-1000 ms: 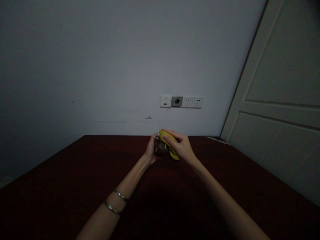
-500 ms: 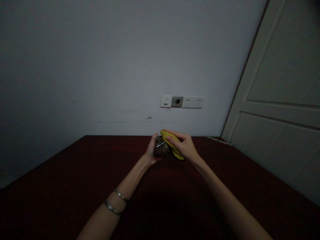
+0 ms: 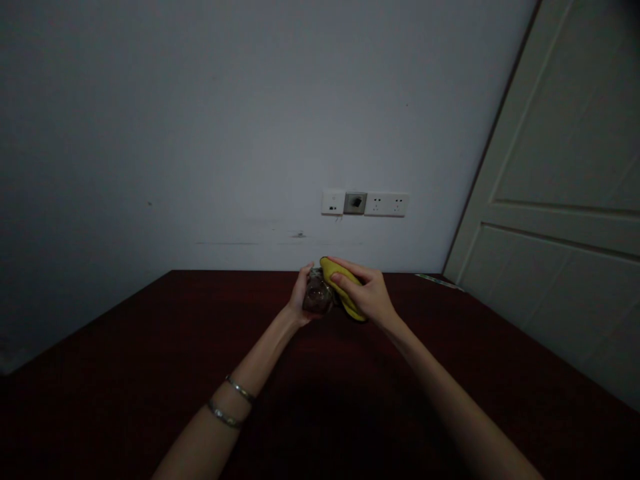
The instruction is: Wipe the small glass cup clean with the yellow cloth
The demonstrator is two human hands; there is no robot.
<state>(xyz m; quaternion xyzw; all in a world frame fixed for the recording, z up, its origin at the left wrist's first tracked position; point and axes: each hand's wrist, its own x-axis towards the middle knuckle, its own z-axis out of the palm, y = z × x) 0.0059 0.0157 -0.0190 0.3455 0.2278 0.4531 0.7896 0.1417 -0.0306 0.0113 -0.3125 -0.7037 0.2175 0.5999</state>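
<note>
Both my arms reach out over a dark red table (image 3: pixel 150 373). My left hand (image 3: pixel 299 299) is closed round a small clear glass jar (image 3: pixel 318 298), held just above the table's far part. My right hand (image 3: pixel 367 293) is closed on a yellow cloth (image 3: pixel 338 281) and presses it against the jar's right side and top. The cloth covers part of the jar. Two thin metal bangles (image 3: pixel 233 401) sit on my left forearm.
A pale wall rises behind the table, with a row of wall sockets (image 3: pixel 365 203) above the hands. A cream panelled door (image 3: pixel 565 200) stands at the right. A thin flat object (image 3: pixel 440 281) lies at the table's far right corner.
The jar has turned a little in my left hand, and my right hand with the cloth has shifted slightly up and over it. Both arms stay in place.
</note>
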